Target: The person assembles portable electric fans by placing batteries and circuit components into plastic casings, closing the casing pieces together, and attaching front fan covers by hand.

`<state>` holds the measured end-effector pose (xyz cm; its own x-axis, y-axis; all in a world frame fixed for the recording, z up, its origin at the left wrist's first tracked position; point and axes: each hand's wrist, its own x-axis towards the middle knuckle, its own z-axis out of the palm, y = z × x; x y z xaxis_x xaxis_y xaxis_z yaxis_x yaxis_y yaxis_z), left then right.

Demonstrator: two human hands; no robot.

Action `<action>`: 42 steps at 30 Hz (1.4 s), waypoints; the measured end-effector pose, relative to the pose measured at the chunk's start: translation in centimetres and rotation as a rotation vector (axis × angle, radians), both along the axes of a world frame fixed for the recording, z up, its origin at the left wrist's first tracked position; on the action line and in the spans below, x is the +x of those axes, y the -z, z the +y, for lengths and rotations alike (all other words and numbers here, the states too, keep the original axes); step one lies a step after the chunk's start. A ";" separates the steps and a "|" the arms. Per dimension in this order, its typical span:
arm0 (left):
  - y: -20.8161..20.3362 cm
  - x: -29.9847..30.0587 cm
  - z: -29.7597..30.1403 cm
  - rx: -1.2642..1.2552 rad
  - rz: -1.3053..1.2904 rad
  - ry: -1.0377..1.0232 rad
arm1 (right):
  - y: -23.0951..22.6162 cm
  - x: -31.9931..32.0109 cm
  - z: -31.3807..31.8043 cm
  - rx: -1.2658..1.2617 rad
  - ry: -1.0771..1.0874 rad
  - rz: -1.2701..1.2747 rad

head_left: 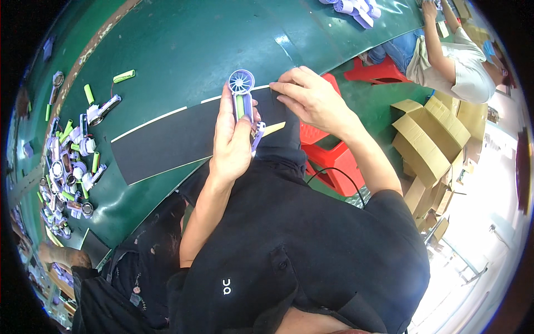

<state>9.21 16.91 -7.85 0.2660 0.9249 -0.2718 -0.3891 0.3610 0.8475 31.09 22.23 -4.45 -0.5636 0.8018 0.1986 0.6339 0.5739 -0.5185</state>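
Note:
My left hand grips a small purple handheld fan with a round white-bladed head and a green battery set in its open handle. My right hand rests just to its right, fingertips on the edge of a black foam strip that lies across the green table. The right hand holds nothing that I can see.
A heap of fan parts and green batteries lies at the table's left. Loose batteries sit further up. More purple parts lie at the top. Red stools, cardboard boxes and a seated person are right.

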 end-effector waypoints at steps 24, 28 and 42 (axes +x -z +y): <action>-1.7 0.2 -0.8 0.160 -0.065 -0.066 | -8.8 -5.2 2.7 -0.792 0.119 0.028; -2.3 0.1 -0.8 0.179 -0.059 -0.061 | -8.6 -6.0 3.0 -0.800 0.097 0.010; -2.0 -0.8 -1.1 0.235 0.176 0.024 | -5.8 -7.5 1.3 -0.693 0.080 0.245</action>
<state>8.39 15.77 -5.88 0.2564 0.9619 -0.0950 -0.2224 0.1543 0.9626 23.62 23.51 1.33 -0.5026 0.8259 -0.2554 0.4793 0.0203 -0.8774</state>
